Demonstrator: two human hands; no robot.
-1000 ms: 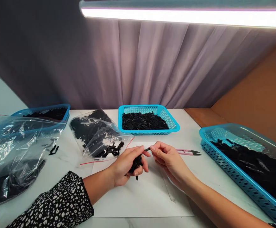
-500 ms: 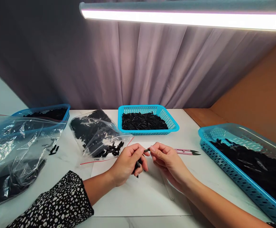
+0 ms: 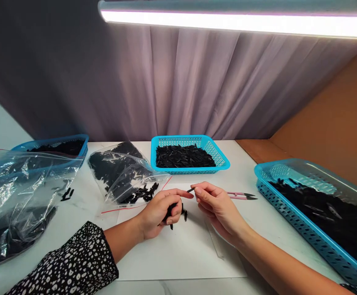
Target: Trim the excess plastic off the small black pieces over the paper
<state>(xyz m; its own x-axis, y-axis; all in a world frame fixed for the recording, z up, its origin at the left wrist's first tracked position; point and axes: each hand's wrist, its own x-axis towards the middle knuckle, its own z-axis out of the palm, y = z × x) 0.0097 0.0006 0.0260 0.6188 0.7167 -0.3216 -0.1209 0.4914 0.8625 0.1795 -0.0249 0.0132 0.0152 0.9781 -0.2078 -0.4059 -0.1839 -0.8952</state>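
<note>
My left hand (image 3: 163, 211) is closed around several small black strips (image 3: 171, 209), its index finger stretched out to the right. Between thumb and forefinger, my right hand (image 3: 213, 203) pinches one short black strip (image 3: 191, 190), whose left end is close to my left fingertip. Another black strip (image 3: 186, 216) shows just right of my left fist, above the white sheet (image 3: 178, 258). Beyond my right hand lie pink-handled thread snips (image 3: 242, 196), blades pointing right. What exactly the strips are, I cannot tell.
Blue baskets of black pieces stand at the back middle (image 3: 223, 164), right (image 3: 292, 215) and far left (image 3: 85, 144). An open zip bag (image 3: 117, 174) spills black pieces left of my hands. A larger clear bag (image 3: 28, 192) lies farther left. A lamp tube (image 3: 233, 22) hangs overhead.
My left thumb and index finger have come off the small strip, and the index finger now points out. My right hand alone holds it. A strip has appeared beside my left fist.
</note>
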